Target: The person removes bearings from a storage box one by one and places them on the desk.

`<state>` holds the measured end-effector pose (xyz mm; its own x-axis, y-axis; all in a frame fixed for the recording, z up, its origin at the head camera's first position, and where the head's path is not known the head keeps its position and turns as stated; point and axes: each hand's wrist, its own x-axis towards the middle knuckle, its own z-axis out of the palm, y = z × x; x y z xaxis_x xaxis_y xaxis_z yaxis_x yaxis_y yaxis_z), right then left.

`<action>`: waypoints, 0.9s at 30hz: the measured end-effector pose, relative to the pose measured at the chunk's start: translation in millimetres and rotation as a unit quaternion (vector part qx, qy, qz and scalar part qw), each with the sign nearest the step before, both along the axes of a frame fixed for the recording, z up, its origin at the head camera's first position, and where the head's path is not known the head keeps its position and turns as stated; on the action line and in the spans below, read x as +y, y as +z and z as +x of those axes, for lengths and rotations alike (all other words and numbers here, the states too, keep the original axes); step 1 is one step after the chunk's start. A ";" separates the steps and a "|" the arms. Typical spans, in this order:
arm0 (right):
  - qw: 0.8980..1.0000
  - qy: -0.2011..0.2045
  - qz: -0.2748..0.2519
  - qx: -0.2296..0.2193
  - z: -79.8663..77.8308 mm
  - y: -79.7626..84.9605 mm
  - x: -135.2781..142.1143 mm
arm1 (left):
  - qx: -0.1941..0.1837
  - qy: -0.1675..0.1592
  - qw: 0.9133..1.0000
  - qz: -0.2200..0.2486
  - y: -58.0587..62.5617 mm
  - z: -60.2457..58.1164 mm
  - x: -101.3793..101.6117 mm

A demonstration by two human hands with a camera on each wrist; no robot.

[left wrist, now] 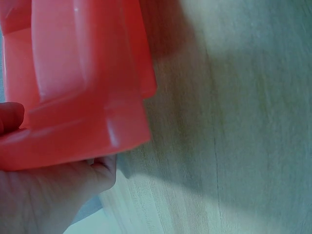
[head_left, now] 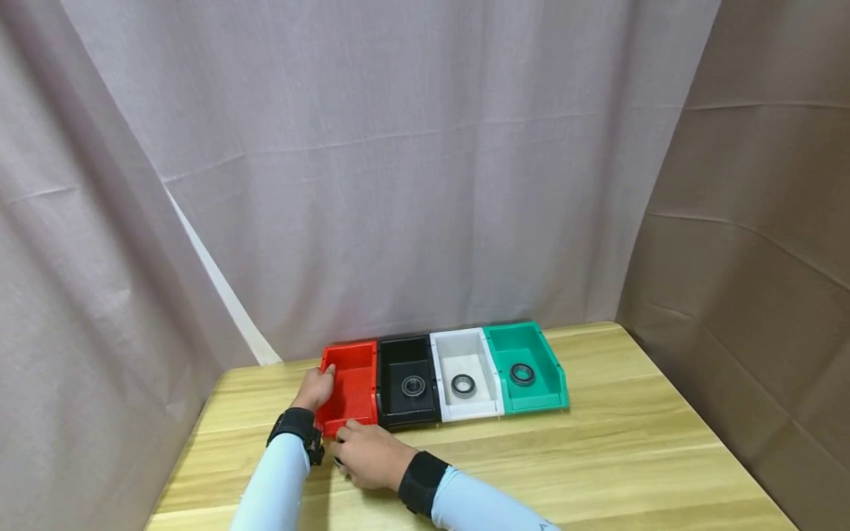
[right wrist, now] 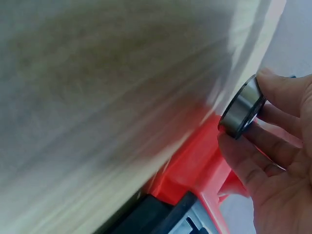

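Note:
My left hand [head_left: 315, 389] grips the side wall of the red bin [head_left: 353, 387], thumb inside the wall and the other fingers outside it. In the left wrist view that wall and the bin's front lip [left wrist: 73, 129] fill the left side. My right hand [head_left: 374, 454] is just in front of the red bin's front edge. Between its thumb and fingers it pinches a ball bearing [right wrist: 242, 108], a shiny steel ring tilted on edge. From the head view most of this bearing is hidden by the hand. The red bin's visible floor bears nothing.
Right of the red bin stand a black bin [head_left: 397, 405], a white bin [head_left: 479, 354] and a green bin [head_left: 510, 338], side by side. Each has one bearing [head_left: 413, 386] lying in it. The wooden table [head_left: 598, 457] meets grey curtains [head_left: 425, 206] behind the row.

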<state>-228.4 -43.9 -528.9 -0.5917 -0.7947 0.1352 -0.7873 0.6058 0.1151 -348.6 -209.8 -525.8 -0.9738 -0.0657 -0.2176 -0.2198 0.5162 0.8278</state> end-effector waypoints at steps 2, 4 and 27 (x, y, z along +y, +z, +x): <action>1.000 0.000 0.004 -0.007 1.9 -2.2 -1.1 | 0.000 -0.002 1.000 0.002 1.2 0.5 -0.6; 1.000 0.000 0.011 -0.011 3.1 -4.9 -1.8 | -0.003 -0.002 1.000 0.004 1.4 0.3 -1.4; 0.996 -0.035 -0.009 -0.080 13.4 -6.3 -11.8 | -0.033 0.010 0.999 -0.008 1.6 -0.9 1.1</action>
